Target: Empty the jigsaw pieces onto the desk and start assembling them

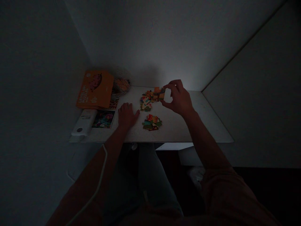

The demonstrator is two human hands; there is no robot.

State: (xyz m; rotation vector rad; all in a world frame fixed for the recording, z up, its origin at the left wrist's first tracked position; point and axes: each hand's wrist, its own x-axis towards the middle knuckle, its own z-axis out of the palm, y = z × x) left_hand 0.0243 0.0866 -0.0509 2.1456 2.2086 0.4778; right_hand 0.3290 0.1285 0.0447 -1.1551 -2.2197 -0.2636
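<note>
Head view: our right hand (pixel 181 99) pinches a piece (pixel 161 94) in its fingertips. Our left hand (pixel 127 116) lies spread on the desk (pixel 172 130). A far pile (pixel 146 103) and a near pile (pixel 152 122) sit between our hands, jumbled, so lots seems left.

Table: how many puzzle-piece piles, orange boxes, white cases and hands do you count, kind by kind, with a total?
Piles: 2 (far pile, near pile)
Orange box: 1
White case: 1
Hands: 2 (left hand, right hand)
Total: 6
</note>
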